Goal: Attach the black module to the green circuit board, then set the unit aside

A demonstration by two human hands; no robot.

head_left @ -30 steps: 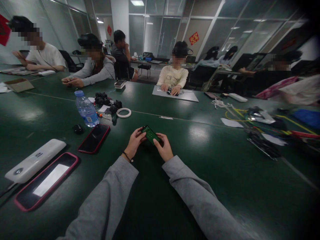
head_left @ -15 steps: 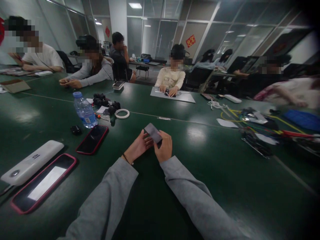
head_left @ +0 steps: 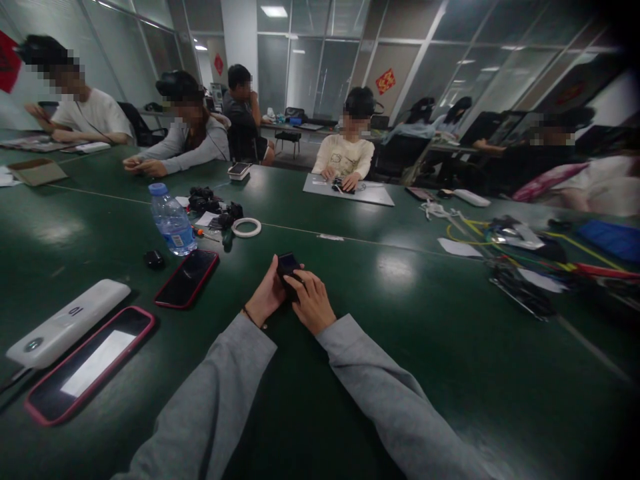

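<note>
A small dark, flat rectangular device (head_left: 288,265) is held over the green table (head_left: 380,387), its dark face up. My left hand (head_left: 268,293) is wrapped round its left side, with the thumb along the edge. My right hand (head_left: 314,301) lies over its lower right part, fingers touching the face and partly covering it. A phone in a red case (head_left: 187,279) lies left of my hands.
To the left are a water bottle (head_left: 173,223), a white power bank (head_left: 70,323) and a pink-cased phone (head_left: 93,367). Beyond sits a tape roll (head_left: 247,228); cables (head_left: 520,287) lie right. Several people sit around the table.
The device has turned from its grey side to its dark face. My left hand has closed round it, and my right hand has moved from gripping its edge to lying over its face.
</note>
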